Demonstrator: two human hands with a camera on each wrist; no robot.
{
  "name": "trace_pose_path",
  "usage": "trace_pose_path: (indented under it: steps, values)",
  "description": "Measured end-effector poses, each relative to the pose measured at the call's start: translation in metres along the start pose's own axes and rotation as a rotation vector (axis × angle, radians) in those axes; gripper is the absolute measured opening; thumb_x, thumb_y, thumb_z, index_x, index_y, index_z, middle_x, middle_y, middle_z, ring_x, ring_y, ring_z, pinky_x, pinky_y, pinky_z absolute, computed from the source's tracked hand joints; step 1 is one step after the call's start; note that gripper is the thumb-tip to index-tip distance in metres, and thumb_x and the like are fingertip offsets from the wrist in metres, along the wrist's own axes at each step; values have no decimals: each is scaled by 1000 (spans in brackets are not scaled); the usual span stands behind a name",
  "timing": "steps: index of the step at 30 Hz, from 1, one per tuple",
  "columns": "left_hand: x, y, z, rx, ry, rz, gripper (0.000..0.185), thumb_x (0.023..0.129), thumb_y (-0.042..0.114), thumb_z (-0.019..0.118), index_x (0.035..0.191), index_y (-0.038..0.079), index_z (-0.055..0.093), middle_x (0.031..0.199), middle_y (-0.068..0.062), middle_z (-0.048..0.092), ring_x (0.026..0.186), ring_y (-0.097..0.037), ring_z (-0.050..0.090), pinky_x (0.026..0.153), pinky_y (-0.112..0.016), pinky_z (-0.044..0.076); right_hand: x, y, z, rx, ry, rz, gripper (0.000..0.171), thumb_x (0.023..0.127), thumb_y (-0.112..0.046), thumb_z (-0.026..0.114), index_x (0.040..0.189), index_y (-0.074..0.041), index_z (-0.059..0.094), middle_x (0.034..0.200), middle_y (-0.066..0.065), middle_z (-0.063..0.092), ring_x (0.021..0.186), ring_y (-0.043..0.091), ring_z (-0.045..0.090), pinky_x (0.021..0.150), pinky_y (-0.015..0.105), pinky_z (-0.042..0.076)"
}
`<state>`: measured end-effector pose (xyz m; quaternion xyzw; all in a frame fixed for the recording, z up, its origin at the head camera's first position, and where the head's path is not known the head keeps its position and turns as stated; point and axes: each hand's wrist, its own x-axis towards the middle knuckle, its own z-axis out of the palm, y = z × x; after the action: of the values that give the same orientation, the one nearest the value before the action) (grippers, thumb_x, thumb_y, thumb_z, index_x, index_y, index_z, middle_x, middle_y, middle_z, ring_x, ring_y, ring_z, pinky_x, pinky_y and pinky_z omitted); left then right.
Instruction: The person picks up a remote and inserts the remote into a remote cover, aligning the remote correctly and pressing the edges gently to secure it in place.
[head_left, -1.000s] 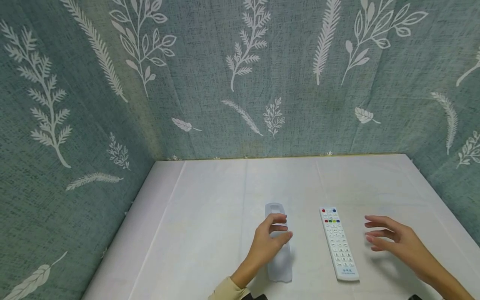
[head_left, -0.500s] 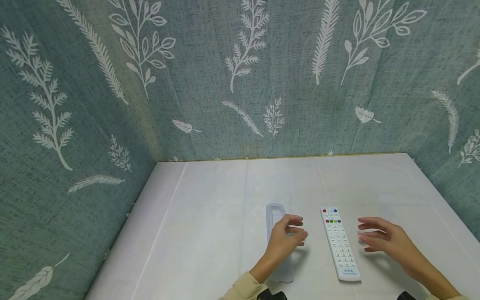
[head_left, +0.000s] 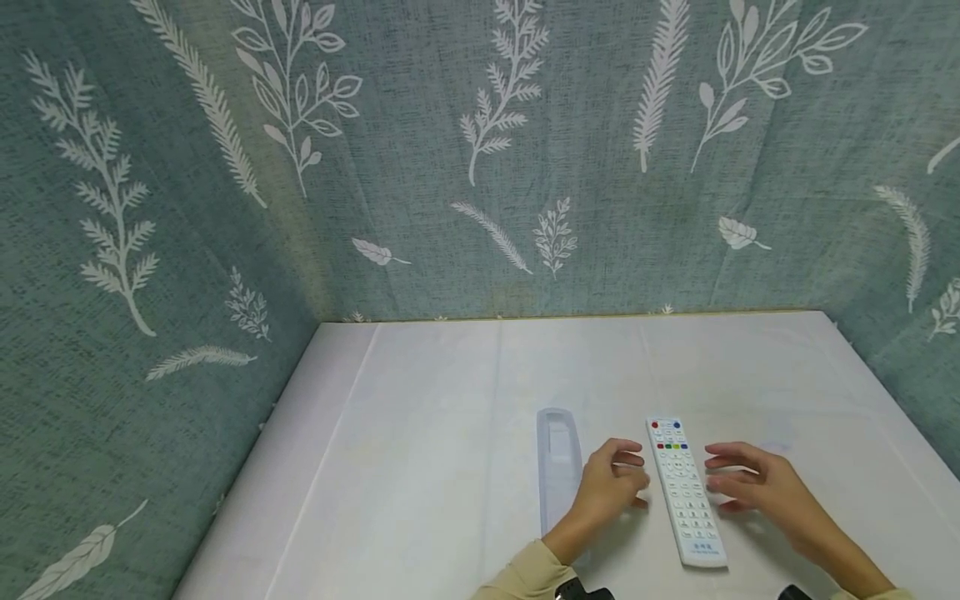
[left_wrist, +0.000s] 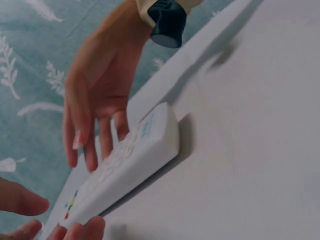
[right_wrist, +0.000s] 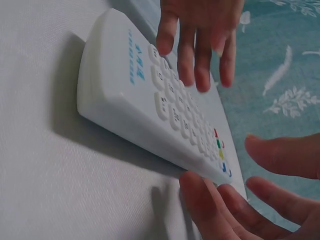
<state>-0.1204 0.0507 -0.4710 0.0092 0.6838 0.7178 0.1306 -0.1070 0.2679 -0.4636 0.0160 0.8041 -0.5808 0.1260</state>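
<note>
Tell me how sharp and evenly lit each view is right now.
Head view: sharp, even light, edges bowed by the wide lens. Left wrist view: dim, the remote casting a dark shadow. Right wrist view: remote keys sharp, near fingers soft, no glare.

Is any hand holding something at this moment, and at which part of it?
Nothing is held. The left hand and right hand are open on either side of the white remote, which lies flat on the table.

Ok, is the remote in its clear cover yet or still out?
Out. The remote lies bare, buttons up, on the table; the clear cover lies flat beside it, apart, with neither hand holding either.
</note>
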Motion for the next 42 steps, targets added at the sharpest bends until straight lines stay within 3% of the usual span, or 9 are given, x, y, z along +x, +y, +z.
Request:
trace_pose_path:
  steps: [5, 15, 22, 31, 37, 42]
  values:
    - [3, -3, 14, 15, 11, -66, 43, 74, -14, 63, 110, 9, 57, 92, -4, 55, 77, -15, 60, 48, -35, 57, 3, 1, 5, 17, 8, 13, 56, 89, -16, 66, 131, 13, 41, 112, 25, 58, 83, 15, 65, 66, 37, 59]
    - [5, -10, 25, 47, 60, -24, 49, 65, -24, 66, 103, 8, 62, 86, 3, 57, 69, -7, 57, 42, -29, 54, 3, 5, 16, 1, 85, 69, 48, 89, -11, 64, 127, 14, 48, 102, 16, 64, 80, 12, 62, 63, 33, 59]
    - [5, -7, 23, -8, 77, -52, 49, 64, -26, 66, 100, 7, 63, 86, 2, 59, 67, -9, 57, 46, -29, 55, 2, 7, 20, 103, 130, 128, 53, 87, -13, 68, 129, 13, 48, 102, 10, 67, 79, 11, 63, 64, 33, 58]
    - [3, -2, 17, -199, 65, -102, 47, 65, -27, 61, 100, 5, 64, 88, -6, 62, 68, -14, 58, 43, -32, 55, 0, 1, 21, 195, 134, 152, 43, 86, -18, 71, 124, -3, 59, 95, -2, 67, 80, 11, 64, 66, 33, 58]
    - [0, 8, 12, -247, 47, -102, 45, 67, -25, 61, 100, 5, 65, 77, -14, 64, 65, -19, 63, 43, -30, 55, 0, -2, 22, 225, 152, 107, 31, 86, -23, 71, 116, -18, 65, 93, -7, 67, 82, 10, 64, 67, 33, 58]
    - [-2, 16, 7, -259, 41, -101, 44, 68, -23, 62, 99, 7, 67, 78, -16, 64, 69, -22, 64, 43, -27, 54, -1, -7, 24, 254, 153, 51, 26, 89, -20, 68, 114, -20, 65, 92, -9, 67, 81, 11, 65, 66, 33, 58]
